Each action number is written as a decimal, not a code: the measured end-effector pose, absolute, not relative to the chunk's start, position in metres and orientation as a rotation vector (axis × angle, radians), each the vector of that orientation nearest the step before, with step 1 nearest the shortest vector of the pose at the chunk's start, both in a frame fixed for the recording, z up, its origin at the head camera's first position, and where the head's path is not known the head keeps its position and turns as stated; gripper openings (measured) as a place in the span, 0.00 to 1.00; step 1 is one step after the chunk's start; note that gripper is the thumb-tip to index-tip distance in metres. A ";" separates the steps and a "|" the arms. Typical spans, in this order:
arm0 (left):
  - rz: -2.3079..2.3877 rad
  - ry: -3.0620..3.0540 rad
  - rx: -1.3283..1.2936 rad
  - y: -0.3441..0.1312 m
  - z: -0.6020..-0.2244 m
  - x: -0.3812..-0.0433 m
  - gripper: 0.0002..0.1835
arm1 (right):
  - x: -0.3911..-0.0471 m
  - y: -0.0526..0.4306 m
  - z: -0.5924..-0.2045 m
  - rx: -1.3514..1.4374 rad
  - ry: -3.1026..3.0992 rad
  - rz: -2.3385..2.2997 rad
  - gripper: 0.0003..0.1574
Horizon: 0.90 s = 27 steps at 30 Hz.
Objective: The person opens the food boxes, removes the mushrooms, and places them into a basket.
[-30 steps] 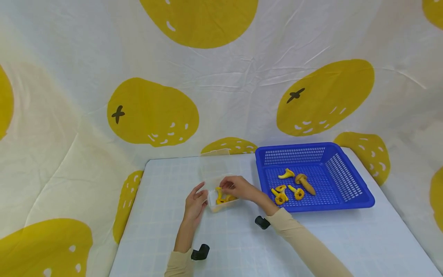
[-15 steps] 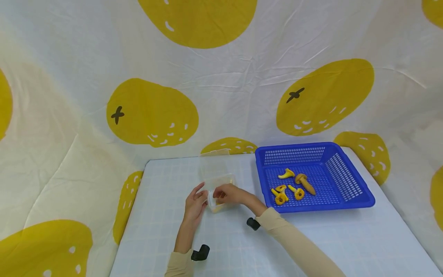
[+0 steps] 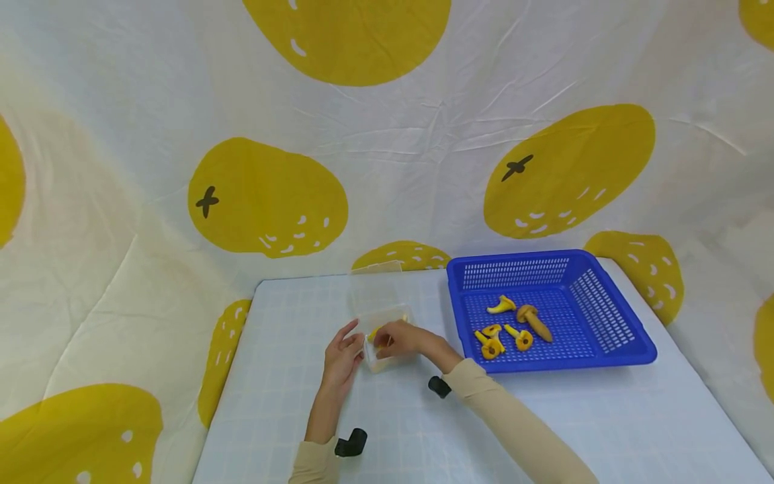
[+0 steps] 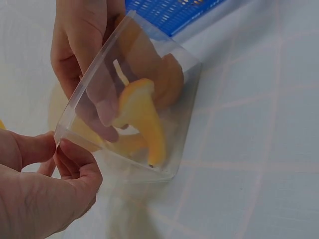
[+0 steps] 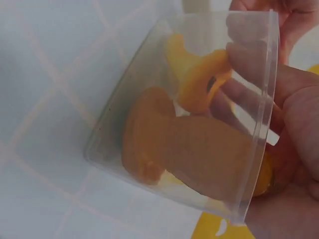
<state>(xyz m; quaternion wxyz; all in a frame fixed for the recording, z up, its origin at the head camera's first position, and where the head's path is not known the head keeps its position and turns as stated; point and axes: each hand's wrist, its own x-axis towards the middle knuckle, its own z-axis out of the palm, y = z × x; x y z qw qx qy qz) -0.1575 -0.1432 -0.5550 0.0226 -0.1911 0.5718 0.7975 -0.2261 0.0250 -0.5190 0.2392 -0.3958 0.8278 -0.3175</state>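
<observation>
A clear plastic box [image 3: 387, 365] stands on the table with its hinged lid [image 3: 376, 286] raised behind. At its left corner, my left hand [image 3: 342, 363] pinches the rim between thumb and fingers. My right hand [image 3: 402, 338] reaches down inside the box, its fingertips on a yellow chanterelle [image 5: 197, 82], which they appear to pinch. Beside that lies a thick brown mushroom [image 5: 194, 152] with a rounded cap. More yellow shows beneath it, mostly hidden. From the left wrist view, the chanterelle [image 4: 149, 124] leans against the box's near wall.
To the right stands a blue perforated basket [image 3: 605, 309] holding several yellow chanterelles [image 3: 500, 304] and one brown mushroom [image 3: 535, 324]. Behind the table [image 3: 290, 302] hangs a white cloth printed with yellow fruit. Black wrist cameras [image 3: 439, 386] sit on both forearms.
My right hand has moved left and deeper into the box, covering the chanterelles that showed there a second ago. The left hand stays at the corner, and the basket's mushrooms lie as before.
</observation>
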 end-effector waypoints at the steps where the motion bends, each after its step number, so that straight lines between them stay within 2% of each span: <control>1: 2.468 1.773 -0.595 -0.143 -0.555 -0.157 0.25 | -0.227 0.026 -0.519 -1.082 2.263 -0.884 0.13; 7: 2.444 1.818 -0.591 -0.143 -0.556 -0.158 0.26 | -0.237 0.034 -0.510 -1.118 2.227 -0.901 0.10; 13: 2.423 1.815 -0.625 -0.144 -0.558 -0.159 0.26 | -0.238 0.046 -0.499 -1.145 2.222 -0.913 0.11; 27: 2.425 1.821 -0.630 -0.143 -0.557 -0.159 0.25 | -0.237 0.081 -0.492 -1.182 2.283 -1.280 0.13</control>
